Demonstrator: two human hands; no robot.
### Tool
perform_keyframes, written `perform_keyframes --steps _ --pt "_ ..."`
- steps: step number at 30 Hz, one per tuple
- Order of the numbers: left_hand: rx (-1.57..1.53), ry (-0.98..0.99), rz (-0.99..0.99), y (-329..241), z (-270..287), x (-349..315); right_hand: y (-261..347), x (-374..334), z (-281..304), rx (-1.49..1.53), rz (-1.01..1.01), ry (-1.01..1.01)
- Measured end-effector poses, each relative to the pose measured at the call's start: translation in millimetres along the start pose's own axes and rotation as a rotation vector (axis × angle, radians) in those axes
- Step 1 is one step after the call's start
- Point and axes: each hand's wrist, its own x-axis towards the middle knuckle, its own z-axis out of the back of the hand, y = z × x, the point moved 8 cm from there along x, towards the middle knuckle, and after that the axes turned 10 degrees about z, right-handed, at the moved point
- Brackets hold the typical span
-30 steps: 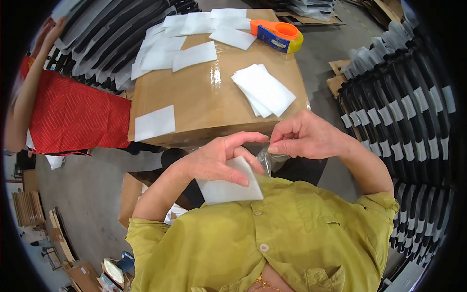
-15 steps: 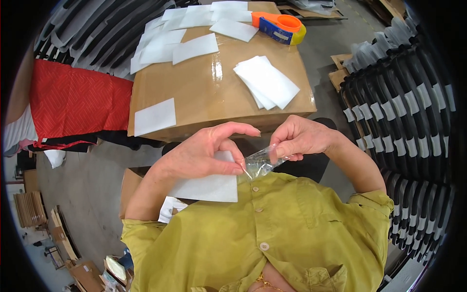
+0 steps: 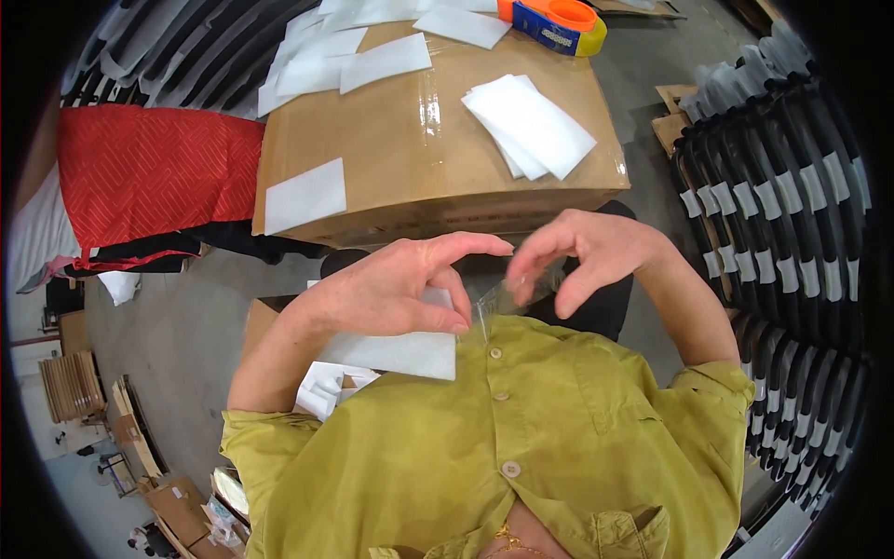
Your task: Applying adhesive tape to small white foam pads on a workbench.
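My left hand [image 3: 400,284] pinches a thin white foam sheet [image 3: 400,354] between thumb and curled fingers, its index finger stretched out above. At that thumb's tip hangs a crinkled piece of clear plastic film [image 3: 494,303], reaching toward the other hand. My right hand [image 3: 582,261] is beside the film with thumb and fingers apart; its fingertips are slightly smeared by motion. Both hands are in front of my chest, just short of a large cardboard box [image 3: 391,140]. On the box lie a small stack of white foam sheets [image 3: 531,126] and a single foam sheet [image 3: 305,196].
An orange, blue and yellow tape dispenser [image 3: 559,23] stands at the box's far right. More foam sheets [image 3: 386,63] spread over its far left. Stacked black frames [image 3: 782,186] with white wraps line the right. A person in a red apron [image 3: 158,177] is at left.
My right hand has opened from its pinch on the clear film, thumb and fingers now spread. The left hand keeps its hold on the foam sheet. The view has shifted slightly.
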Motion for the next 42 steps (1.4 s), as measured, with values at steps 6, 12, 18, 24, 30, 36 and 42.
perform_keyframes --steps 6,12,18,24,30,36,42 --pt "0.115 -0.028 0.053 -9 -1 7 2 23 -2 -0.089 -0.044 0.026" --pt "0.054 -0.065 0.059 -3 0 6 -6 24 -11 0.018 -0.063 0.043" --pt "-0.193 -0.037 -0.025 6 1 3 3 22 -10 -0.079 -0.087 0.010" --pt "-0.389 0.015 -0.079 15 -10 2 -2 14 -12 -0.088 -0.107 -0.049" --pt "-0.213 0.001 -0.132 19 -14 4 -1 15 -14 -0.171 -0.164 -0.014" --pt "-0.377 -0.113 -0.121 31 -19 8 -3 19 -20 -0.143 -0.181 0.022" --pt "-0.269 -0.159 -0.130 27 -19 -1 -18 14 -27 0.084 -0.235 0.153"
